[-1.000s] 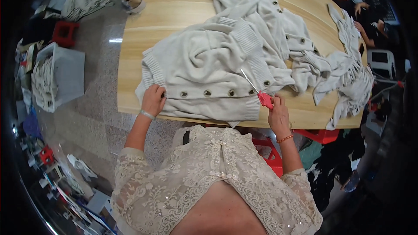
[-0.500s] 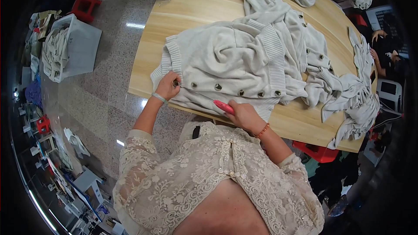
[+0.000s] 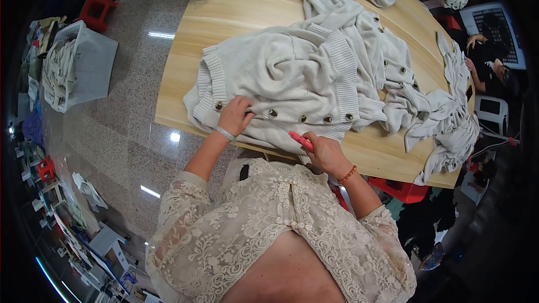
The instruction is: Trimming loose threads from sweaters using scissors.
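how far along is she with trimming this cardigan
Done: nothing shows as finished. In hand: the left hand pins the cream cardigan at its button band, while the right hand points pink-handled scissors toward the left-end buttons. Left: more cream garments lie heaped along the table.

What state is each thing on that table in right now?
Cream knitted cardigan: spread on the wooden table, buttoned edge toward the person.
Pink-handled scissors: gripped, blades against the cardigan.
Left hand: pressing the button edge.
Right hand: closed on the scissors.
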`<state>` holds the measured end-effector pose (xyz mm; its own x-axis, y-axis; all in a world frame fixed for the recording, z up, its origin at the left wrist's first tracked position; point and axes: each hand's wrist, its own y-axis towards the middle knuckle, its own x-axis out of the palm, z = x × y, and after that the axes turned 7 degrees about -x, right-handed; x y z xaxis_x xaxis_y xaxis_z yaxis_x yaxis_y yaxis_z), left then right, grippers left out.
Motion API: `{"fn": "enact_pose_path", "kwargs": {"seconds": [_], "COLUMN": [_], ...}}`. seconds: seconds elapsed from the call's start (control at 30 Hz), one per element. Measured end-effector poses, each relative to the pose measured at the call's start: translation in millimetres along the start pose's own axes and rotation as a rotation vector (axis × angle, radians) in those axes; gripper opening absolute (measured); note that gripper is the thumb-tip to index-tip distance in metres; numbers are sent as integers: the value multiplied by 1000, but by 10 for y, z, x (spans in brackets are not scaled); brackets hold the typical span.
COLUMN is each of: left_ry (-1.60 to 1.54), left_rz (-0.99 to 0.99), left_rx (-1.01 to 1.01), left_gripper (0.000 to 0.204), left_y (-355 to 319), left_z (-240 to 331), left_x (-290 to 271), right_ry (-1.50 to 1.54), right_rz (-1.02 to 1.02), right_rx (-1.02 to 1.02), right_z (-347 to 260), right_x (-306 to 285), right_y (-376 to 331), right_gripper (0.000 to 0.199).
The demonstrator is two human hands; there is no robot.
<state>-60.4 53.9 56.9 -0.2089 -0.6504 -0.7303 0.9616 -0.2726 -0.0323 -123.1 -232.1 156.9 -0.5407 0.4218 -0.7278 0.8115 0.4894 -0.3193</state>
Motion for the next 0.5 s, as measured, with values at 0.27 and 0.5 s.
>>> {"fn": "enact_pose_path", "kwargs": {"seconds": [0.27, 0.5], "left_ry": [-72, -66], "left_rz": [-8, 68], "left_rx": [92, 172], "left_gripper": [22, 44], "left_y": [-41, -4], "left_z": [-94, 537], "left_x": [11, 226], "right_ry": [74, 114], "right_rz": [-27, 96], "right_rx": [0, 89], "right_z": [-50, 167], "right_x": [239, 148], "right_y": [-72, -481], "right_gripper": [25, 29]}}
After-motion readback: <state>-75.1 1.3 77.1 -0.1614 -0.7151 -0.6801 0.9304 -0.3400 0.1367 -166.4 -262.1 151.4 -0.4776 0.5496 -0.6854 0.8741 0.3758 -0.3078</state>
